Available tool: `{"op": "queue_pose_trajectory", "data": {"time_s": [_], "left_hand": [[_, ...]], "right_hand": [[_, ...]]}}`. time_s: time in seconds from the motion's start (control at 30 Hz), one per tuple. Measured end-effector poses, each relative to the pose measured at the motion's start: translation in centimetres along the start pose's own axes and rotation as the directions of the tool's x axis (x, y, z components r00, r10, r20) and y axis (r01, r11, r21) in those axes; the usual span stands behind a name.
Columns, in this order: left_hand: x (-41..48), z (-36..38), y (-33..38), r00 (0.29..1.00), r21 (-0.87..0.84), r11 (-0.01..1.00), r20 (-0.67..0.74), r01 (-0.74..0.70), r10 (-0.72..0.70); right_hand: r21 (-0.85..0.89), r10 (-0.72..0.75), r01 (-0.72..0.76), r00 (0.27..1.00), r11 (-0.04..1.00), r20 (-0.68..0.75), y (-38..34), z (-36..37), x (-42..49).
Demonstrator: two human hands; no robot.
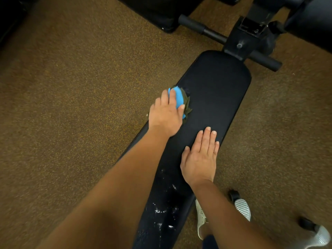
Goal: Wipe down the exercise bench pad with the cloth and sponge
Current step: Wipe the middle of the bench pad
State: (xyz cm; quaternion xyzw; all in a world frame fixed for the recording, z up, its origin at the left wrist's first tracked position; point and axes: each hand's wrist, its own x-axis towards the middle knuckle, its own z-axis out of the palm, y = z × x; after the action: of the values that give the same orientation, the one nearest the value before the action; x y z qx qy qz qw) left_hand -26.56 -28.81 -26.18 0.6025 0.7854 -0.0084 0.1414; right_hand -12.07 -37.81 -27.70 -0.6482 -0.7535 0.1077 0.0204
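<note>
White flecks [162, 211] speckled the near pad [212, 97]. The right hand [199, 159] lay flat, fingers open, bracing. Farther on, the left hand [166, 114] pressed the sponge [177, 96] at the pad's left edge, mid-wipe; next, probably, drawing it back toward the flecks.

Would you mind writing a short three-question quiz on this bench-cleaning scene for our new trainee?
1. True or false: the right hand holds the sponge.
2. Which hand lies flat and empty on the bench pad? A) left B) right C) neither
3. Fill in: white flecks show on the part of the pad ____ to the camera.

Key
1. False. The left hand presses the blue sponge, with a dark green cloth under it, at the pad's left edge.
2. B
3. nearest
</note>
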Motion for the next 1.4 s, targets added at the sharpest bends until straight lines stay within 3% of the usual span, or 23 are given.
{"op": "queue_pose_trajectory", "data": {"time_s": [0.13,0.2,0.37,0.53,0.67,0.83,1.07,1.23,1.4], "left_hand": [[-4.5,1.0,-1.0,0.989,0.023,0.991,-0.068,0.131,-0.129],[-3.9,0.8,-0.5,0.987,0.016,0.987,-0.018,0.161,-0.161],[-0.6,0.5,-0.3,1.0,0.016,1.0,0.002,0.026,-0.026],[-5.6,1.4,-1.4,0.986,0.029,0.989,-0.086,0.148,-0.145],[-5.0,0.6,-1.1,0.968,0.03,0.968,0.005,0.249,-0.249],[-6.7,1.3,-2.7,0.983,0.025,0.984,-0.062,0.177,-0.176],[-9.1,1.6,-2.5,0.887,-0.023,0.887,-0.009,0.462,-0.462],[-6.1,1.2,-1.4,0.97,0.02,0.97,-0.016,0.243,-0.243],[-11.4,2.4,-3.6,0.967,-0.008,0.973,-0.106,0.231,-0.23]], "right_hand": [[-0.006,0.008,-0.008,1.0,1.0,0.021,0.0,-0.1,0.0],[-0.008,0.011,-0.011,1.0,1.0,0.019,-0.1,0.0,0.0],[-0.006,0.009,-0.009,1.0,1.0,0.01,-0.1,0.1,-0.1],[-0.006,0.009,-0.009,1.0,1.0,0.017,-0.2,0.1,-0.1],[-0.008,0.006,-0.006,1.0,1.0,0.007,-0.2,0.0,-0.1],[-0.002,0.001,-0.001,1.0,1.0,0.009,-0.1,-0.1,-0.1],[-0.003,0.014,-0.014,1.0,1.0,0.021,-0.2,-0.2,-0.1],[-0.024,0.01,-0.009,1.0,1.0,0.024,-0.2,0.0,-0.1],[-0.011,0.011,-0.011,1.0,1.0,0.014,-0.2,-0.1,-0.1]]}}
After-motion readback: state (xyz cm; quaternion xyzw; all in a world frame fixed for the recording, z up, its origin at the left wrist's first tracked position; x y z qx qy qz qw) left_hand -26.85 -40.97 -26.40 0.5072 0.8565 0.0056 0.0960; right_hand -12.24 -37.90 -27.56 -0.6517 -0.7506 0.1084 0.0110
